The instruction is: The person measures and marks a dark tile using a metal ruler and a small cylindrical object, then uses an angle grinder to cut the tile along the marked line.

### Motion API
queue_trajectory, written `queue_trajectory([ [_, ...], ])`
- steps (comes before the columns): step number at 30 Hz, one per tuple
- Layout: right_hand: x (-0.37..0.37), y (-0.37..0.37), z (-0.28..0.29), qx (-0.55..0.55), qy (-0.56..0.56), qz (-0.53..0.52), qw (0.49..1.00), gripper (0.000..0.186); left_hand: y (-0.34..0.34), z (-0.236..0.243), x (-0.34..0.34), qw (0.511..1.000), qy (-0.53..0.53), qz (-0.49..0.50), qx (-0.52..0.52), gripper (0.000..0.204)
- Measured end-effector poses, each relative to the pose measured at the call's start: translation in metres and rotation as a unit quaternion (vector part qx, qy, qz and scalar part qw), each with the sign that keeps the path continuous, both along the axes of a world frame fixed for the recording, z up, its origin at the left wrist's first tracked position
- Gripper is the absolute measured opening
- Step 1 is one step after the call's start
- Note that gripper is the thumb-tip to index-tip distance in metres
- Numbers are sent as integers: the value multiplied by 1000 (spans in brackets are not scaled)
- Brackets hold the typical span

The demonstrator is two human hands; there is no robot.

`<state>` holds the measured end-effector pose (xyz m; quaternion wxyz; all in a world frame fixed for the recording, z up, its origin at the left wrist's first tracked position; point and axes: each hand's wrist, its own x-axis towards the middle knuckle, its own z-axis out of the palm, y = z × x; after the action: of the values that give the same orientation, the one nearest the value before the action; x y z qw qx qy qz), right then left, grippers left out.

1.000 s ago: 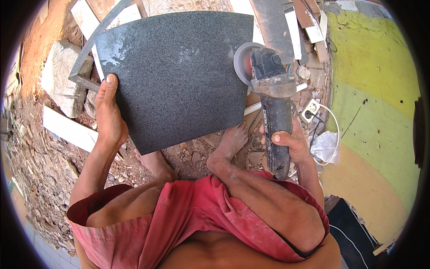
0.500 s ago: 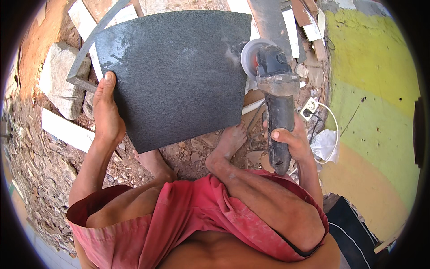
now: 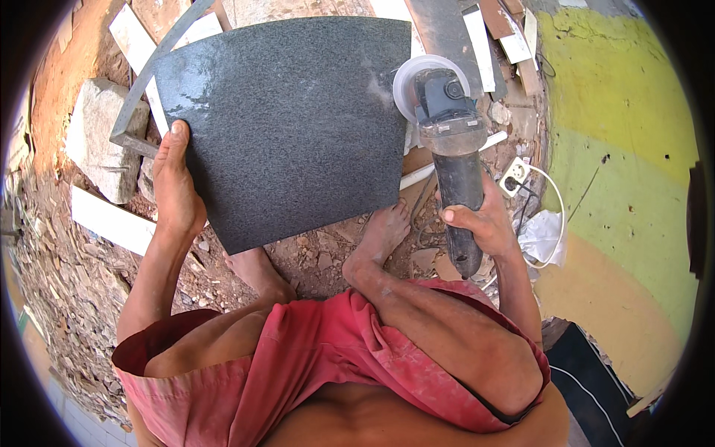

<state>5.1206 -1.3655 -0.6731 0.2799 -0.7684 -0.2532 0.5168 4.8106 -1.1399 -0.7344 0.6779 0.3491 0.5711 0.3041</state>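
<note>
A dark grey tile (image 3: 290,134) with a glossy patch at its upper left is held up above the ground, over my bare feet. My left hand (image 3: 177,186) grips its left edge, thumb on top and the other fingers hidden underneath. My right hand (image 3: 480,220) is wrapped round the black body of an angle grinder (image 3: 458,175). The grinder's pale round disc (image 3: 406,86) overlaps the tile's right edge near the upper corner. A pale dusty smear lies on the tile beside the disc. Whether the disc is turning cannot be told.
Left of the tile lie a large stone (image 3: 112,141), a curved grey strip (image 3: 141,86) and a white offcut (image 3: 112,220). More offcuts (image 3: 480,48) lie beyond. At right, a white socket block (image 3: 514,177) with cables sits near a yellow-green wall (image 3: 618,149). Rubble covers the ground.
The grinder has tilted and shifted slightly left and its disc now shows more of its face. The tile has moved a little to the left. Both hands keep their grips.
</note>
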Motion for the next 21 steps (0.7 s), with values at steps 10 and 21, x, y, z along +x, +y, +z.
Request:
queue_trajectory([
  [10, -3, 0, 0, 30, 22, -19, 999, 70, 1, -1, 0, 1000, -8, 2, -1, 32],
  [21, 3, -7, -4, 27, 1, -17, 999, 77, 6, 0, 9, 999, 37, -11, 7, 35],
])
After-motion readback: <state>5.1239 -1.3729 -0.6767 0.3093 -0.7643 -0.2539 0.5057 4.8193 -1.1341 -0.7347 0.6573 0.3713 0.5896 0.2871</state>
